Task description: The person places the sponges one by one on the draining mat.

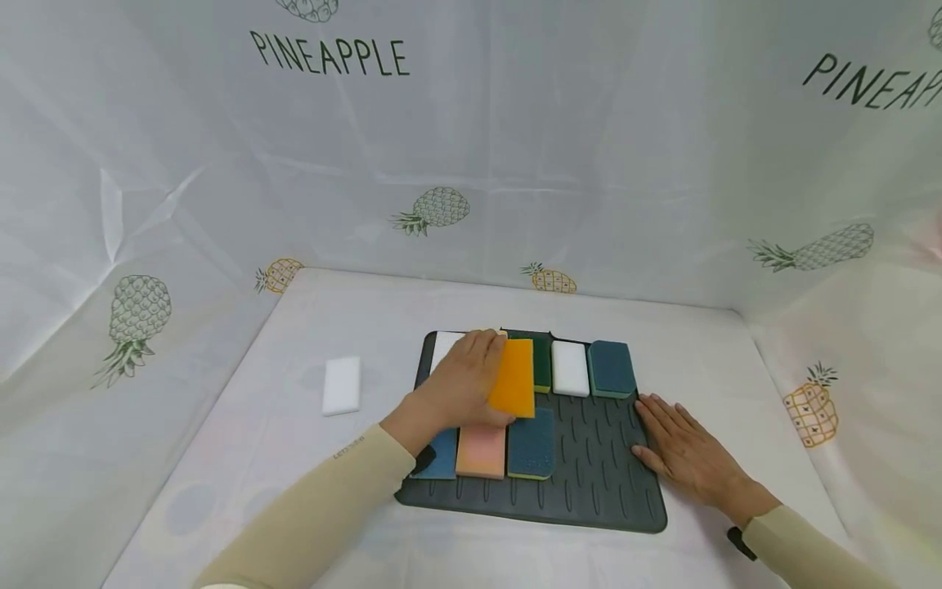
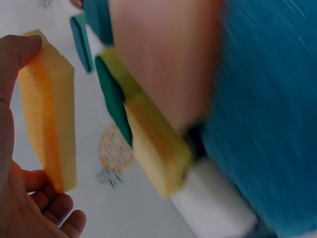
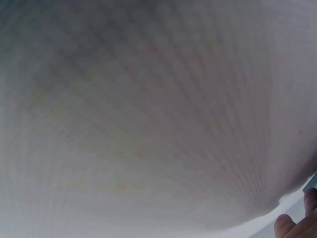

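Note:
My left hand [image 1: 464, 376] pinches an orange and pale-yellow sponge [image 1: 515, 379] between thumb and fingers, above the left part of a dark grey ridged mat [image 1: 596, 483]. In the left wrist view the sponge [image 2: 54, 119] stands on edge in the grip, thumb at one end and fingertips at the other. Below it on the mat lie a pink sponge [image 1: 482, 452] and a blue sponge [image 1: 531, 446]. Flat on the white cloth, my right hand [image 1: 684, 450] touches the mat's right edge with fingers straight. Only a few fingertips [image 3: 292, 225] show in the right wrist view.
Along the mat's back edge sit a dark green sponge [image 1: 542, 360], a white sponge [image 1: 570, 368] and a blue-green sponge [image 1: 612, 368]. Another blue one [image 1: 441, 455] lies front left. Off the mat, a white block [image 1: 342, 385] rests at left. Pineapple-printed cloth [image 1: 589, 164] rises behind.

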`<state>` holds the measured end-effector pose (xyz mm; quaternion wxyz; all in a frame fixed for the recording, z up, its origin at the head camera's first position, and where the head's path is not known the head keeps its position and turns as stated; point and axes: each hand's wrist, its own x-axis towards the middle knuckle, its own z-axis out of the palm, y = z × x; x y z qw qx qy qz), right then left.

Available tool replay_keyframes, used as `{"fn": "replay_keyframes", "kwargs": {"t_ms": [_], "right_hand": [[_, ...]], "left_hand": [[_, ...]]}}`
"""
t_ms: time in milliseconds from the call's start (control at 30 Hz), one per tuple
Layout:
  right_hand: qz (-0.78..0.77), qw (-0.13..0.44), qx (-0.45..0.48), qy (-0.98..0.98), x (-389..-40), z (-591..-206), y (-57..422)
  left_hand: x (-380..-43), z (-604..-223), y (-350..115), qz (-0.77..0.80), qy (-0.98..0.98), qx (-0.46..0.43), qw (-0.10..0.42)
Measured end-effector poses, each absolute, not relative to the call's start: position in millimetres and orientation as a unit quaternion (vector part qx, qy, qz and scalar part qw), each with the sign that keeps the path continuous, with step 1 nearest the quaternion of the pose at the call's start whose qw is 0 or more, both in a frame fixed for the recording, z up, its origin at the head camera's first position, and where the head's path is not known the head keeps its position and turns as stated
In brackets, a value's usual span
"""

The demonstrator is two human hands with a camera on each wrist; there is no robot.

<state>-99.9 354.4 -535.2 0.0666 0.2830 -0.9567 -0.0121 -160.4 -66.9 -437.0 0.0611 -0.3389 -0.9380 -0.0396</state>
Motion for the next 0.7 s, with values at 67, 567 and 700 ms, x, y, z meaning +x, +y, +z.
{"fn": "replay_keyframes", "kwargs": {"t_ms": [67, 567, 700], "right_hand": [[-0.011, 0.070, 0.283, -0.957, -100, -535, 355], [-0.025, 0.050, 0.264, -0.963, -98, -533, 353], [-0.027, 0.044, 0.260, -0.964, -98, -534, 353]], "left_hand": [[-156, -439, -50, -0.038, -0.936, -0.347, 0.050], [-127, -460, 33, 0.004, -0.923, -0.384, -0.020], [-122, -470, 45, 0.006, -0.924, -0.382, -0.029]]}}
